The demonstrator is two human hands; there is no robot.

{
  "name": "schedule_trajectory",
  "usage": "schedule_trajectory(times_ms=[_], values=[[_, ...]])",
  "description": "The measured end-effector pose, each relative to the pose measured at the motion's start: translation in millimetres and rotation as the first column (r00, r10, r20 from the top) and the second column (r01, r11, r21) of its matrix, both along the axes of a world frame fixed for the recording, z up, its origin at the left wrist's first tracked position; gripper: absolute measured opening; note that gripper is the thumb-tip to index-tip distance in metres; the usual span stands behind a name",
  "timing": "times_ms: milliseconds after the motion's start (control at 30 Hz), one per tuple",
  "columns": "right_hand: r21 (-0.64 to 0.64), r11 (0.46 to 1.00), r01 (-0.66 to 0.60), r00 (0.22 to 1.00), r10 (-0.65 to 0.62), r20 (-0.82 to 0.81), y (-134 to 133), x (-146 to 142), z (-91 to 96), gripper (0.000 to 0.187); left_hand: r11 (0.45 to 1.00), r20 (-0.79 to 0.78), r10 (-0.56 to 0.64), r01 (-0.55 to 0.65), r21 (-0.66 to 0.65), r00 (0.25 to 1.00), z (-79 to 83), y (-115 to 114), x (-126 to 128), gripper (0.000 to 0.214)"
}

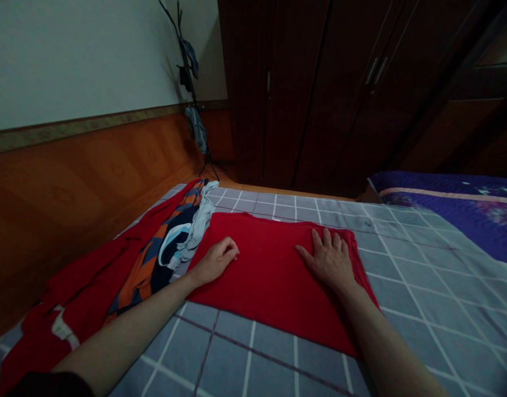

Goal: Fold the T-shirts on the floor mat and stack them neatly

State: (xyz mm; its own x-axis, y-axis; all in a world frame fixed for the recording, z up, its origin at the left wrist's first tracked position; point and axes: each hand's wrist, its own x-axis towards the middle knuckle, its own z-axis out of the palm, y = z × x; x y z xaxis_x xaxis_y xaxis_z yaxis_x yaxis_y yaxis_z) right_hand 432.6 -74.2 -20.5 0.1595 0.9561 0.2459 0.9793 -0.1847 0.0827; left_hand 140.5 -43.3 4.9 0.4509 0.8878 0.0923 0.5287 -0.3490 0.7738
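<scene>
A folded red shirt lies flat on the bed, a small white tag at its far edge. My right hand rests palm down on the shirt's right part, with the fingers spread. Over its left part is my left hand, its fingers curled in and the thumb against them; I see nothing held in it. Left of the shirt is a heap of loose clothes: a red garment, an orange and navy one and a light grey one.
A grey checked sheet covers the bed. Purple bedding lies at the right. Dark wooden wardrobe doors stand beyond the far edge. A black coat stand with hanging items is at the back left, near the wall.
</scene>
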Motion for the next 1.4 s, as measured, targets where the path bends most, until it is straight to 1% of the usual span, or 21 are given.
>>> schedule_trajectory(times_ms=[67, 133, 233, 300, 333, 367, 400, 433, 500, 567, 600, 667, 700, 767, 800, 867, 933, 1000, 1067, 1233, 1400], values=[[0.003, 1.000, -0.002, 1.000, 0.002, -0.001, -0.3, -0.1, 0.4, 0.071, 0.988, 0.069, -0.066, 0.075, -0.136, 0.995, 13.6, -14.0, -9.2, 0.021], [0.005, 1.000, -0.006, 1.000, 0.006, 0.003, -0.4, 0.0, 0.3, 0.071, 0.937, 0.097, -0.181, 0.201, -0.286, 0.979, 31.8, -35.9, -20.2, 0.026], [0.013, 1.000, -0.019, 0.999, 0.019, 0.031, 0.1, 0.9, -1.0, 0.071, 0.889, -0.028, -0.294, 0.262, -0.377, 0.956, 59.6, -66.2, -46.2, 0.029], [0.020, 1.000, -0.021, 0.998, 0.020, 0.053, 0.6, 1.5, -2.3, 0.071, 0.954, -0.157, -0.127, 0.077, -0.289, 0.979, 74.3, -72.7, -79.9, 0.031], [0.023, 0.999, -0.024, 0.998, 0.022, 0.058, 0.7, 1.7, -2.8, 0.071, 0.977, -0.215, 0.050, -0.092, -0.190, 0.975, 80.3, -70.9, -104.0, 0.031], [0.026, 0.999, -0.026, 0.998, 0.024, 0.058, 0.8, 1.8, -3.3, 0.071, 0.956, -0.251, 0.271, -0.291, -0.045, 0.929, 85.4, -66.3, -132.7, 0.031], [0.030, 0.999, -0.028, 0.998, 0.026, 0.055, 0.7, 1.8, -3.6, 0.071, 0.874, -0.283, 0.485, -0.470, 0.124, 0.828, 89.6, -59.8, -164.7, 0.030], [0.034, 0.999, -0.029, 0.998, 0.028, 0.051, 0.6, 1.7, -3.7, 0.071, 0.744, -0.332, 0.669, -0.602, 0.291, 0.665, 92.9, -52.4, -197.8, 0.033], [0.043, 0.999, -0.029, 0.999, 0.027, 0.045, 0.3, 1.5, -3.8, 0.071, 0.553, -0.395, 0.833, -0.621, 0.556, 0.388, 95.4, -38.2, -255.2, 0.045], [0.045, 0.999, -0.023, 0.999, 0.021, 0.043, 0.2, 1.3, -4.0, 0.071, 0.530, -0.405, 0.848, -0.536, 0.657, 0.342, 91.0, -28.7, -281.4, 0.057], [0.043, 0.999, -0.023, 0.999, 0.022, 0.043, 0.2, 1.2, -4.2, 0.070, 0.547, -0.397, 0.834, -0.484, 0.683, 0.383, 85.9, -26.4, -278.1, 0.064], [0.042, 0.999, -0.028, 0.999, 0.026, 0.046, 0.5, 1.4, -4.8, 0.070, 0.631, -0.402, 0.744, -0.364, 0.685, 0.534, 70.4, -26.8, -240.1, 0.073], [0.044, 0.999, -0.031, 0.998, 0.029, 0.048, 0.8, 1.7, -5.2, 0.070, 0.753, -0.493, 0.606, -0.251, 0.608, 0.625, 60.6, -29.1, -210.0, 0.071], [0.047, 0.998, -0.036, 0.998, 0.033, 0.054, 1.2, 2.5, -6.0, 0.070, 0.888, -0.590, 0.334, -0.035, 0.459, 0.735, 39.9, -35.7, -144.9, 0.065], [0.049, 0.998, -0.037, 0.998, 0.034, 0.058, 1.4, 3.1, -6.3, 0.070, 0.923, -0.639, 0.161, 0.115, 0.368, 0.752, 30.6, -38.9, -116.7, 0.064], [0.050, 0.998, -0.042, 0.997, 0.039, 0.067, 1.7, 4.6, -6.4, 0.069, 0.921, -0.716, -0.131, 0.351, 0.168, 0.686, 17.9, -43.1, -80.2, 0.067], [0.051, 0.997, -0.051, 0.996, 0.047, 0.074, 1.6, 5.7, -6.2, 0.068, 0.943, -0.756, -0.128, 0.315, 0.107, 0.642, 15.7, -43.5, -71.6, 0.073], [0.052, 0.997, -0.056, 0.996, 0.052, 0.073, 1.1, 5.7, -5.9, 0.067, 0.977, -0.779, 0.029, 0.146, 0.153, 0.626, 21.9, -42.2, -78.9, 0.070], [0.049, 0.997, -0.051, 0.997, 0.048, 0.061, 0.2, 4.0, -5.7, 0.068, 0.971, -0.759, 0.143, 0.056, 0.231, 0.635, 29.6, -42.1, -86.6, 0.066], [0.030, 0.999, -0.029, 0.999, 0.030, -0.034, -1.2, -0.3, 3.9, 0.065, 0.948, -0.705, -0.043, 0.253, 0.196, 0.708, 22.5, -53.6, -78.6, 0.071], [0.059, 0.997, 0.040, 0.974, -0.026, -0.226, -8.4, 28.9, 34.8, 0.061, 0.937, -0.643, 0.013, 0.215, 0.276, 0.766, 13.3, -66.8, -71.0, 0.063]])
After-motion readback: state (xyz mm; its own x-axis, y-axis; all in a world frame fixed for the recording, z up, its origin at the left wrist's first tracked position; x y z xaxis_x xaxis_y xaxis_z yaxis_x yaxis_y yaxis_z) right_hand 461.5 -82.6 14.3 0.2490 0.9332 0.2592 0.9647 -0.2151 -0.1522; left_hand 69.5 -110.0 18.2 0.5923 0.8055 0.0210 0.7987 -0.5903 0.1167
